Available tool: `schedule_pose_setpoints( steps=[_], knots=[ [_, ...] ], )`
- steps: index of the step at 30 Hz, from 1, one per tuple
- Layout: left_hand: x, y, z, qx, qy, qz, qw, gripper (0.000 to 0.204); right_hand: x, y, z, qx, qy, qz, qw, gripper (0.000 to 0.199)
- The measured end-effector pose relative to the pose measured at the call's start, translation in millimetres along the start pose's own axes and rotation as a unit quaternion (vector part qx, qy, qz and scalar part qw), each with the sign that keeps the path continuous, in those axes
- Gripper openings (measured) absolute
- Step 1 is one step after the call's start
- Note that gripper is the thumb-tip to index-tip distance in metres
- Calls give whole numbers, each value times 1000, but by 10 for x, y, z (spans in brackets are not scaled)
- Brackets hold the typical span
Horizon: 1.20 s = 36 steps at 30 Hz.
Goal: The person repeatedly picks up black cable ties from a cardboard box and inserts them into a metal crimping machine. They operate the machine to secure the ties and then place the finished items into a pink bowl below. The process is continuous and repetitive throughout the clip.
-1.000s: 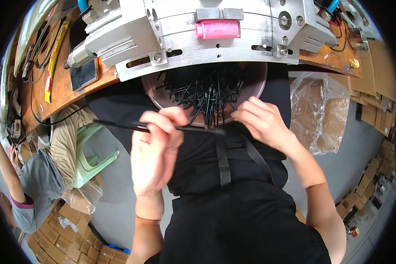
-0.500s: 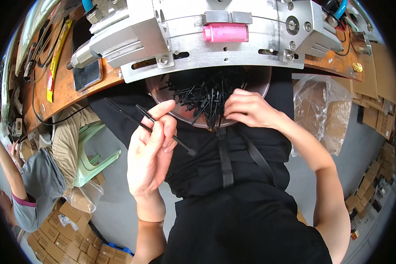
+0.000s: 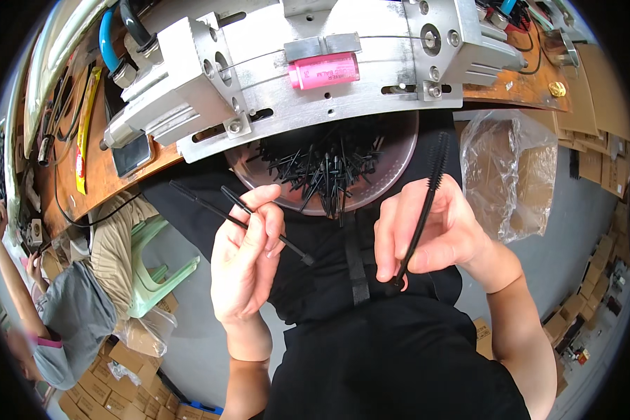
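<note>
- Head view: a black brush [image 3: 434, 168] is held by the right hand [image 3: 458, 227], its bristled end tipped up and away from the body, its other end lowered toward the black clothing [image 3: 371, 350].
- By the curled right fingers and thumb, the brush is pinched low on its stem.
- Two thin black sticks [image 3: 204, 204] are held by the left hand [image 3: 241, 269]; they are pinched between thumb and bent fingers, with their upper ends slanted off to the left.
- One stick end is pushed out past the left fingers — which stick it belongs to cannot be told.
- Many loose black sticks [image 3: 322, 164] are heaped in a round pinkish bowl [image 3: 401, 168], which is partly covered by the edge of a metal machine [image 3: 266, 84].
- On the machine, a pink tube [image 3: 325, 71] is laid just beside a metal block [image 3: 322, 46].
- At left, a phone [image 3: 133, 155] and a long yellow packet [image 3: 87, 133] are seen on a wooden table [image 3: 101, 203] — a green stool [image 3: 147, 290] and a co-worker [image 3: 80, 315] are seen below.
- At right, a clear plastic bag [image 3: 507, 175] is seen near cardboard [image 3: 598, 105].
</note>
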State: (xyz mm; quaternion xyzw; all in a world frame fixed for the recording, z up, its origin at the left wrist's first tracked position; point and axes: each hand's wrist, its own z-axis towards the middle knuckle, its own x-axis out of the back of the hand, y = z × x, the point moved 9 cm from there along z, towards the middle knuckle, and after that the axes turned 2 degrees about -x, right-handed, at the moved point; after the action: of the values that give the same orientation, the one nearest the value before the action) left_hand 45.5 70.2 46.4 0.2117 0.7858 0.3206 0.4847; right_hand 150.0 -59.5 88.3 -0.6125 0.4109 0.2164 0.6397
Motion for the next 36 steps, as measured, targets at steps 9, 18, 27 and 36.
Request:
schedule_pose_setpoints(
  steps=[9,18,27,36],
  knots=[
    [-18,-64,-8,-2,12,-13,1000,37,-133,-137,-44,13,-10,2,1000,7],
    [-162,-523,247,85,-7,188,979,29,-146,-406,-121,78,-19,23,996,12],
    [-356,-418,541,-136,-15,761,634,29,-29,-859,-129,102,129,-81,983,18],
    [-1548,464,141,-374,-107,438,810,37,20,-856,-212,171,195,-238,936,15]
  ],
)
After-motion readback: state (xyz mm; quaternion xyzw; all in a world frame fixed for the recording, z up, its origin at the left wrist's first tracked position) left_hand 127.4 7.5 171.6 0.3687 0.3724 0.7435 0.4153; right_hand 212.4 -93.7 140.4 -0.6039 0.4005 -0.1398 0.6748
